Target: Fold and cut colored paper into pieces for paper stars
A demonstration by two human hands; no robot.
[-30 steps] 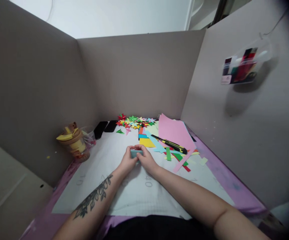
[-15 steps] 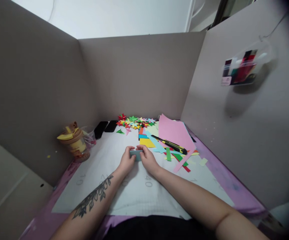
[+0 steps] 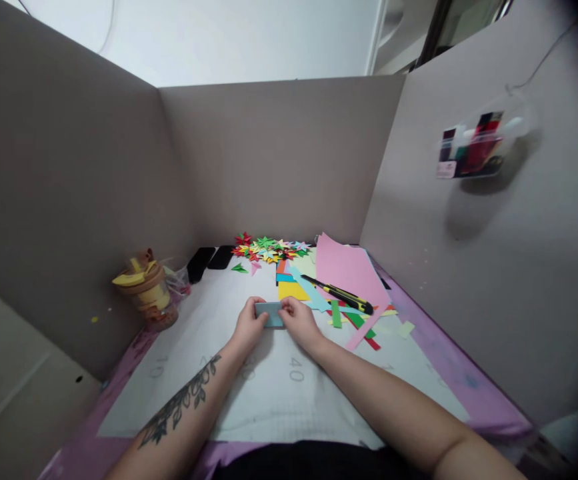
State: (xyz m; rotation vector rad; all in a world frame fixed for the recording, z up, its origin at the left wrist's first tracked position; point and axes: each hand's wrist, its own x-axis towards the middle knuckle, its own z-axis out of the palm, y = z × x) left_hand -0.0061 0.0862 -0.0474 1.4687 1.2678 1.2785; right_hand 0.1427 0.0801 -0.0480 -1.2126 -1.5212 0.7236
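Between my hands, just above the white sheet, is a small light-blue piece of paper (image 3: 271, 315), flat-edged and rectangular. My left hand (image 3: 250, 320) pinches its left end, thumb on the near face. At the right end, the thumb and fingers of my right hand (image 3: 299, 321) grip the same paper near its upper corner. Beyond my hands lie a yellow paper piece (image 3: 293, 291) and a light-blue strip (image 3: 311, 291). A black-and-yellow utility knife (image 3: 341, 295) rests on a large pink sheet (image 3: 343, 263) to the right.
Several folded paper stars (image 3: 269, 250) are heaped at the back. Loose strips, among them a green strip (image 3: 336, 315), lie to the right. Two black phones (image 3: 201, 264) and a lidded cup (image 3: 151, 297) stand left. Grey panels (image 3: 279, 160) enclose the table; a clear container (image 3: 479, 150) hangs right.
My hands have moved slightly apart, and more of the light-blue paper shows between them. The right fingers have shifted to its upper right corner. The camera view has tilted a little.
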